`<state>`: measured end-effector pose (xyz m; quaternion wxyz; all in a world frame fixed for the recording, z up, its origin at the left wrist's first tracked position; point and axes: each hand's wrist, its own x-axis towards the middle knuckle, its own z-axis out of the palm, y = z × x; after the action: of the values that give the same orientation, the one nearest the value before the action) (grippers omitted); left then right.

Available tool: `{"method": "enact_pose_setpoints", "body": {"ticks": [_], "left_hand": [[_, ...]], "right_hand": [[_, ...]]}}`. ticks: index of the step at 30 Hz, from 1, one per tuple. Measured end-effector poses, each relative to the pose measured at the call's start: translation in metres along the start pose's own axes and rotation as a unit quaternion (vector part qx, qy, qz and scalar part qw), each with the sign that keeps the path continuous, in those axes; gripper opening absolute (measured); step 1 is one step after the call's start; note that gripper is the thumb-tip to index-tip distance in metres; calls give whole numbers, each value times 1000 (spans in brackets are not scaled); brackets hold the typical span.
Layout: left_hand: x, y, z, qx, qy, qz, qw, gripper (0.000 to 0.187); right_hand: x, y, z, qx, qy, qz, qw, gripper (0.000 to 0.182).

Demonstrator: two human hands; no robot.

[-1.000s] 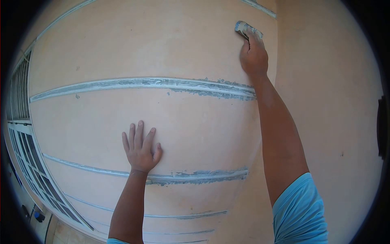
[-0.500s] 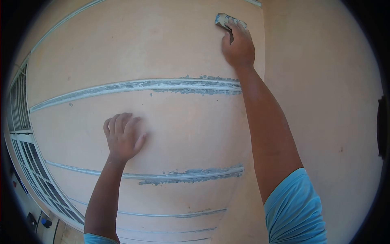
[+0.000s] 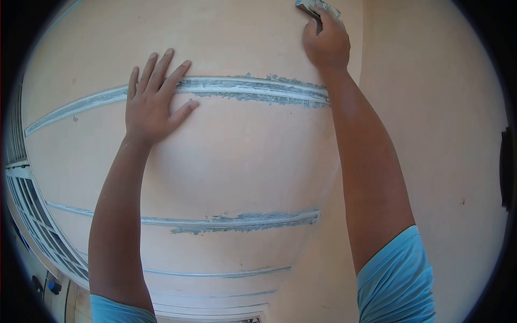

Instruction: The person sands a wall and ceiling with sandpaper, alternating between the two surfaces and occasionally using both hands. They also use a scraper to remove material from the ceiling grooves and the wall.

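Note:
My right hand (image 3: 327, 46) is closed around a folded piece of sandpaper (image 3: 305, 5), its pale printed backing showing at the top edge of the view. It is up against the peach wall (image 3: 242, 37), near the corner. My left hand (image 3: 156, 102) lies with fingers spread on the same wall, across a horizontal groove (image 3: 242, 85) streaked white and grey. The palm is below the groove and the fingertips reach above it. Ragged grey patches border the groove towards the right.
Lower down, a second groove (image 3: 258, 219) has similar grey edges, with thinner lines beneath it. A plain side wall (image 3: 431, 134) meets this one at the right. White-framed louvred windows (image 3: 48, 231) stand at the left, and a dark object (image 3: 506, 169) sits at the right edge.
My left hand has moved up from the bare wall and spread its fingers over the groove. My right hand has gone slightly up and right with the sandpaper. The view has shifted.

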<state>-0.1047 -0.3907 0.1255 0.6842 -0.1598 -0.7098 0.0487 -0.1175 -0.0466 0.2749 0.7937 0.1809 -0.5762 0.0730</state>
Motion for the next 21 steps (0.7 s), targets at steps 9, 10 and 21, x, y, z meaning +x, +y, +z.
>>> {"method": "enact_pose_setpoints", "body": {"ticks": [9,10,21], "left_hand": [[-5,-1,-1,-2,28,-16,999,69],[-5,-1,-1,-6,27,-16,999,69],[-2,0,-5,-30,20,-14,999,69]], "right_hand": [[-2,0,4,-12,21,-6,1000,37],[-1,-1,4,-10,24,-6,1000,36],[0,6,11,-48,51,-41,997,36]]}}
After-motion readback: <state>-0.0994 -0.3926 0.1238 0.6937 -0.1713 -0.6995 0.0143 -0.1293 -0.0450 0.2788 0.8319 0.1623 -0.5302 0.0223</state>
